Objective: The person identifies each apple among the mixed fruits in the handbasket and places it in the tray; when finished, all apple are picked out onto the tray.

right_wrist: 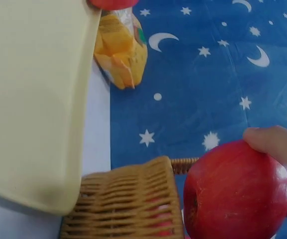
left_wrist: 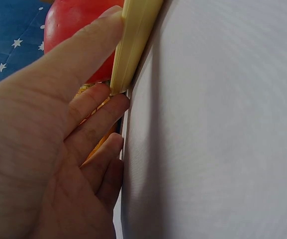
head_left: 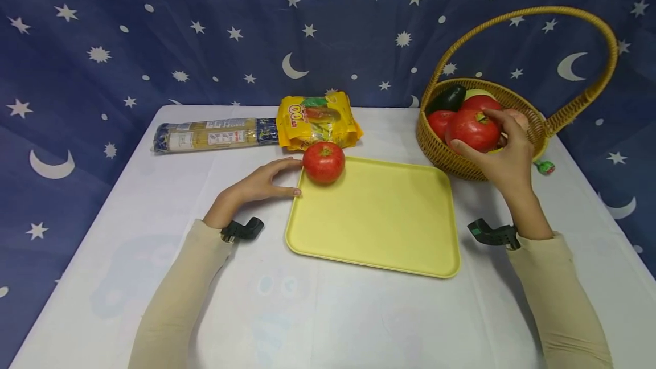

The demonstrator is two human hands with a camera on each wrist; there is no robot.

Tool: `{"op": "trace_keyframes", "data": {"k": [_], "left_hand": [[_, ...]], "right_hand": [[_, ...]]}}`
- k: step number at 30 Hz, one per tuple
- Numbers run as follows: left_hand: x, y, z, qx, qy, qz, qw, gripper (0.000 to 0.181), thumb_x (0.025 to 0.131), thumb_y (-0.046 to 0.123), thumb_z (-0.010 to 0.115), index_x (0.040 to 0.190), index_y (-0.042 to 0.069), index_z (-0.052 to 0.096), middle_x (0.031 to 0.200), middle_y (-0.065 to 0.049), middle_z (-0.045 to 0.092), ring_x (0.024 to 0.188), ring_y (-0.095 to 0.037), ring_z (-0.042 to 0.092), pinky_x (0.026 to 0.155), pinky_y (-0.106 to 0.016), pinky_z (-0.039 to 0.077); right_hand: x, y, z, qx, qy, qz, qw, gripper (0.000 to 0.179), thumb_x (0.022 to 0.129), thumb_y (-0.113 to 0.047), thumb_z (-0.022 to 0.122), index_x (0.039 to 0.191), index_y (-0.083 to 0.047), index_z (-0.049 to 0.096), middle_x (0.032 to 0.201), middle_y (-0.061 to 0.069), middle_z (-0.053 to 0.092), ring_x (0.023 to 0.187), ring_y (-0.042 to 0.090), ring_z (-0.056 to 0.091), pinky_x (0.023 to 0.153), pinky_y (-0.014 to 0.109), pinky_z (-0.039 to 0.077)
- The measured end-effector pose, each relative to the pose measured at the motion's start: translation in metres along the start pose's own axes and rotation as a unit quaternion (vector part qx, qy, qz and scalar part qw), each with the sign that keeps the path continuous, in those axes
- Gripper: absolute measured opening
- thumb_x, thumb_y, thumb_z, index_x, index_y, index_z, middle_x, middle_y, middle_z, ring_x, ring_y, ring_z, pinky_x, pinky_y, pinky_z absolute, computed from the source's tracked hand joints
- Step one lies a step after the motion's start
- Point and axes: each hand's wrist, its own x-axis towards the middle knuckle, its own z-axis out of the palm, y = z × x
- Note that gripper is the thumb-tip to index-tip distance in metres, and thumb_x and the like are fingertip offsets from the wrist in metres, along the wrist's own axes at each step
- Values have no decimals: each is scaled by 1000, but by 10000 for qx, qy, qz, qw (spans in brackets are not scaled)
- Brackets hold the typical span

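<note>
My right hand (head_left: 504, 150) grips a large red apple (head_left: 474, 131) over the wicker basket (head_left: 451, 164), thumb on its left side and fingers on its right. In the right wrist view the held apple (right_wrist: 238, 191) stands out beyond the basket's rim. My left hand (head_left: 263, 181) rests against the upper left edge of a yellow tray (head_left: 379, 221), its fingers loosely spread. The left wrist view has the thumb touching the tray's rim (left_wrist: 133, 45), with fingertips by its corner. Another red apple (head_left: 324, 163) sits in that corner of the tray, close to the left fingers.
Inside the basket lie more red fruit (head_left: 441, 123), a dark green vegetable (head_left: 447, 99) and other produce; its tall handle (head_left: 533, 10) arches above. Behind the tray are a yellow packet (head_left: 318, 121) and a spaghetti pack (head_left: 215, 134). A small red-green item (head_left: 545, 167) lies right of the basket.
</note>
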Motion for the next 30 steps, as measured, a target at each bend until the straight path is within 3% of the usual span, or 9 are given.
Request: {"op": "trace_keyframes", "data": {"k": [7,16,24,30], "left_hand": [[-1,-1,-2,17,-11,-25,10000,71,86,27,77,147,14,43,153,-7,40,145,-26,28,119,-49,21],[-2,-2,-2,13,8,61,10000,72,85,26,78,147,13,44,152,-8,41,145,-27,28,119,-50,21],[1,-3,0,-37,-14,35,10000,72,85,28,78,146,13,44,152,-8,41,144,-27,29,119,-50,20],[1,-3,0,-13,-9,6,10000,72,85,27,78,147,13,44,152,-8,41,144,-26,29,119,-49,21]], "right_hand": [[-3,-7,12,-61,-58,-320,9995,70,70,-17,89,133,-12,58,132,10,61,124,25,54,108,26,38],[-2,-13,23,85,-213,-585,9980,69,69,-16,90,130,-8,59,128,11,61,118,19,54,99,17,45],[-5,-20,28,70,-456,-548,9974,72,70,-20,89,133,-10,57,131,9,59,122,24,52,103,26,46],[-8,-25,35,20,-554,-580,9968,73,69,-24,90,133,-12,58,130,10,59,122,26,52,103,47,46]]}}
